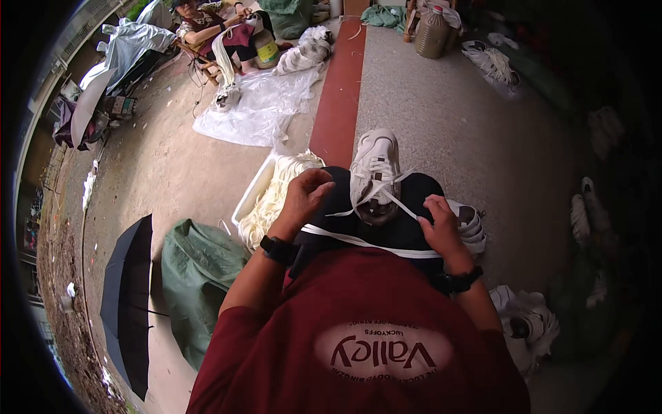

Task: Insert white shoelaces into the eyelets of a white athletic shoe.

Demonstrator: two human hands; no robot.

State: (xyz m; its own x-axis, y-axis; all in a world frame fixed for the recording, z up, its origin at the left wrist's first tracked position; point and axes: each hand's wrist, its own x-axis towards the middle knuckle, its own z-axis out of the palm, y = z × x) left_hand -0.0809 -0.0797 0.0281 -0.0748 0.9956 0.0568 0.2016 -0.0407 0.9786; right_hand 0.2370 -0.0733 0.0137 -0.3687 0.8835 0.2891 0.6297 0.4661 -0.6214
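A white sneaker point(376, 159) rests on my lap over dark trousers, its dark opening toward me. White shoelaces point(380, 186) cross at its tongue and splay to both sides. One lace runs taut toward my right hand point(439, 226), which is closed on its end beside the thumb. The other lace end lies loose on my left thigh. Above it, left of the shoe, my left hand point(308, 195) is raised with bent fingers and the thumb apart; no lace shows in it.
A white bin point(254, 191) heaped with cream laces stands at my left. More sneakers point(467, 226) lie by my right leg. Farther left are a green sack point(196, 276) and a black umbrella point(131, 303). Another person point(217, 31) sits far left behind plastic sheeting point(258, 110), handling a shoe.
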